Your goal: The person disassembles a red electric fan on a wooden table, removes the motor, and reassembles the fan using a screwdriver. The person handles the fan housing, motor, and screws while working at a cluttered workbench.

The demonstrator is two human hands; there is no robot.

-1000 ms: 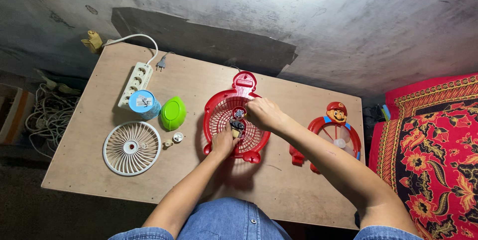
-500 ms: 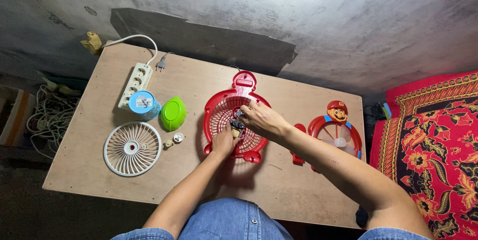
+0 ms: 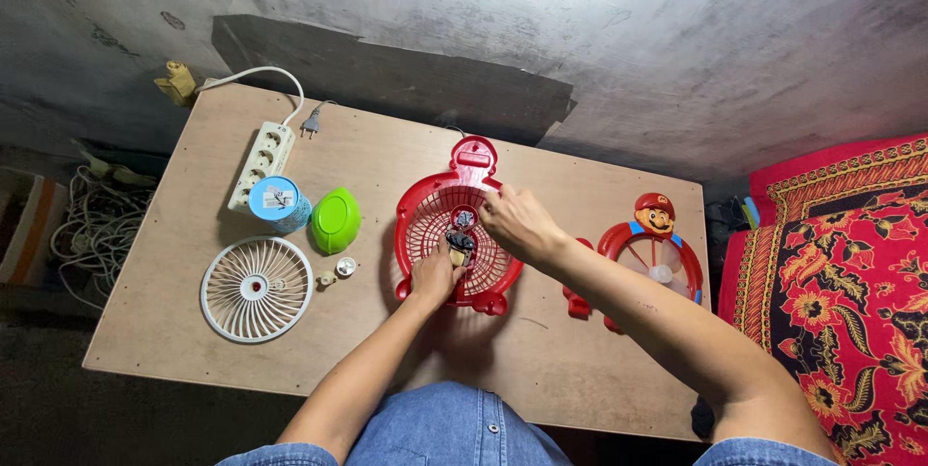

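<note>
A red plastic fan housing (image 3: 430, 210) with a round grille lies flat in the middle of a wooden board (image 3: 541, 369). My left hand (image 3: 435, 273) rests on its lower rim and pinches a small dark motor part (image 3: 459, 242) at the grille's centre. My right hand (image 3: 517, 222) lies over the grille's right side, fingers curled toward the centre hub (image 3: 465, 218). What the right fingers grip is hidden. A second red fan frame with a cartoon figure on top (image 3: 653, 251) lies to the right.
A white round fan grille (image 3: 256, 289), two small knobs (image 3: 336, 271), a green oval cap (image 3: 335, 219), a blue cylinder (image 3: 278, 203) and a white power strip (image 3: 261, 162) sit on the board's left. Coiled cables (image 3: 97, 224) lie on the floor at left, a red patterned cloth (image 3: 841, 273) at right.
My right hand has slid a little left over the red grille, toward its centre. My left hand stays at the lower rim with the small part.
</note>
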